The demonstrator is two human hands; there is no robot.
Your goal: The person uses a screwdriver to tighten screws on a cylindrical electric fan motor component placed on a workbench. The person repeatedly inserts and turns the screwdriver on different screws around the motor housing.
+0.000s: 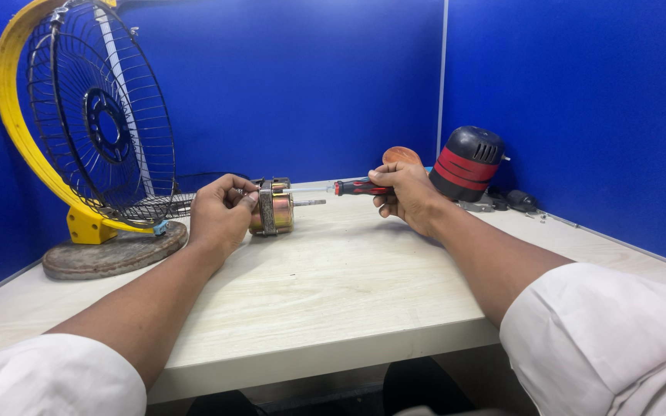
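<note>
On the table (333, 270), a brass-coloured motor (273, 206) with steel bands lies sideways.

Two hands (221, 212), one fan motor (274, 206), one screwdriver (341, 187), one wire fan guard (102, 115), one red-and-black motor housing (468, 163).

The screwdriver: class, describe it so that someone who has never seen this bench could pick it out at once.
Start at the pale wooden table between blue partition walls. Near its middle the left hand steadies a small brass-coloured motor. The screwdriver lies level in the right hand, tip at the motor: the only slim tool with a red-and-black handle.
</note>
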